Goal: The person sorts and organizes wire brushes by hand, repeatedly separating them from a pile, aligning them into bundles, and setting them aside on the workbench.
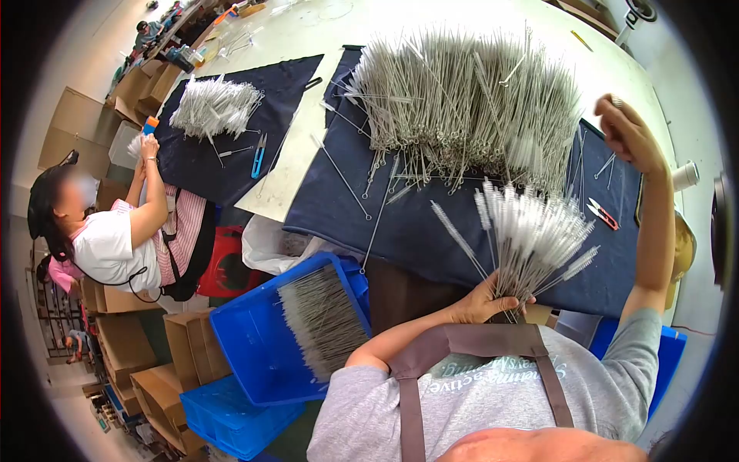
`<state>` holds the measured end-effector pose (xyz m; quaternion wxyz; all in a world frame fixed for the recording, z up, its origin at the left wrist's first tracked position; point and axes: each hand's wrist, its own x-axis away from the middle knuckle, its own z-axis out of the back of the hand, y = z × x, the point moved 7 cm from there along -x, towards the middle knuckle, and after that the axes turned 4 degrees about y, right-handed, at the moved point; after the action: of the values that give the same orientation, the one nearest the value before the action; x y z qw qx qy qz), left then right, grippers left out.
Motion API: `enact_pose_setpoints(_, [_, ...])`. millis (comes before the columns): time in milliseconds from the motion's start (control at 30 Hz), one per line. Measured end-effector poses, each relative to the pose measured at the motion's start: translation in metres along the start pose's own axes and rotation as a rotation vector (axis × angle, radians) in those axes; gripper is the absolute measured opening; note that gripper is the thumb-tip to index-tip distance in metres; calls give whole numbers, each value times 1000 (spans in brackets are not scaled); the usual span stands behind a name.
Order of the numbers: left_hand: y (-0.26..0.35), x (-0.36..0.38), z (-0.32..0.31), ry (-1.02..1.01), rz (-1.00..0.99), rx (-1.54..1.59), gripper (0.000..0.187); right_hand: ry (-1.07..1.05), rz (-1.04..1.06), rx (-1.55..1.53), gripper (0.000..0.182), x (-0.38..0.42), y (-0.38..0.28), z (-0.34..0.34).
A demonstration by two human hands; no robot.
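Note:
My left hand is closed around the wire handles of a fanned bundle of white-bristled straw brushes, held in front of my apron with bristles pointing up and away. Raised at the right, my right hand has its fingers bent and the thumb apart; nothing shows in it. Beyond the bundle lies a large pile of straw brushes, looped wire ends toward me, on a dark blue cloth. A pair of red-handled snips rests on the cloth below my right hand.
A blue bin with rows of brushes stands at lower left, above a blue crate. To the left a co-worker handles brushes beside a smaller pile and blue snips. Several cardboard boxes stand on the floor.

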<state>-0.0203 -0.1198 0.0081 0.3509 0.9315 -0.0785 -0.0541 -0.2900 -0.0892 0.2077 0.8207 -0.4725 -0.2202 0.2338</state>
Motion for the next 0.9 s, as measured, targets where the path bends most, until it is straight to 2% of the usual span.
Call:
enact_pose_setpoints(33, [8,6,5,-22,-36,3,37,-191,29,-52,25,2,-15,-34])
enact_pose_setpoints(100, [26,23,11,-34,-85,4,31,-419,-21,-15,25,2,-36,-115])
enact_pose_setpoints(133, [37,34,9,-26,-93,3,29,-554,55,48,27,-1,-44,-162])
enact_pose_setpoints(167, [43,44,8,-19,-102,5,26,-673,-16,54,28,-11,-32,-206])
enact_pose_setpoints(200, [36,55,13,-16,-63,-7,27,-698,-74,44,27,-13,-34,-246])
enact_pose_setpoints(233, [37,63,17,-10,-90,-76,27,-815,-142,-112,25,-23,-30,-293])
enact_pose_setpoints(267, [40,71,21,-4,-116,-145,28,-830,-182,-187,25,-31,-30,-331])
enact_pose_setpoints(333, [31,90,37,45,-163,-216,31,-774,-292,-315,22,-52,-27,-402])
enact_pose_setpoints(400, [37,104,43,42,-166,-178,33,-802,-314,-403,19,-71,-26,-465])
enact_pose_setpoints(500, [59,115,50,90,-232,-69,28,-568,-103,-139,24,-91,-42,-510])
enact_pose_setpoints(600, [63,123,58,109,-250,-75,29,7,530,530,22,-106,-44,-524])
enact_pose_setpoints(633, [64,123,61,105,-254,-71,29,-104,400,614,33,-99,-52,-515])
enact_pose_setpoints(700, [67,125,66,123,-243,-36,30,-31,505,714,32,-87,-51,-506])
enact_pose_setpoints(900, [63,125,76,148,-224,12,33,83,419,769,28,-105,-27,-478])
